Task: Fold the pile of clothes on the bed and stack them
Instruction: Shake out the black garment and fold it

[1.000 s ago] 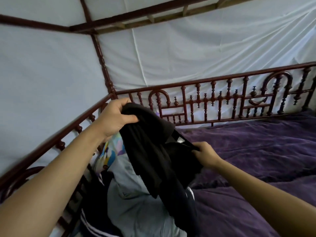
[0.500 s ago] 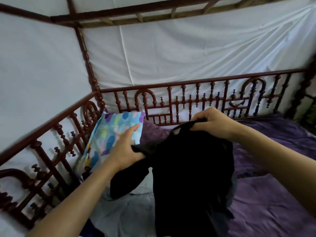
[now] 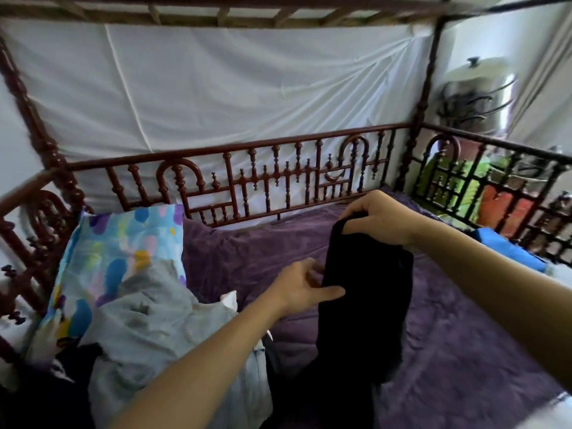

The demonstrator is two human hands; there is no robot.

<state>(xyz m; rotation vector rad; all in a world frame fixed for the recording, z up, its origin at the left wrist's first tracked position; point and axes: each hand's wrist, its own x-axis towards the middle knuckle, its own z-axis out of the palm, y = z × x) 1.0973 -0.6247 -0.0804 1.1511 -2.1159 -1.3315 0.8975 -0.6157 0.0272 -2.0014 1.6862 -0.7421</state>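
Note:
A black garment [image 3: 365, 292] hangs in the air over the purple bedspread [image 3: 458, 342]. My right hand [image 3: 376, 216] grips its top edge from above. My left hand [image 3: 305, 284] pinches its left side lower down, thumb laid across the cloth. The garment's lower end reaches down to the bed. The pile of clothes lies at the lower left: a grey garment [image 3: 148, 317] on top, a dark striped one [image 3: 58, 373] under it, and a bit of white cloth [image 3: 229, 300].
A colourful blue patterned pillow [image 3: 123, 243] leans in the left corner. Red-brown wooden railings [image 3: 263, 178] enclose the bed at the back and both sides. A blue cloth [image 3: 507, 247] lies by the right railing. White sheet hangs behind.
The view has swung right. My right hand has carried the black garment to the right over the bedspread, and my left hand has shifted to grip its left side.

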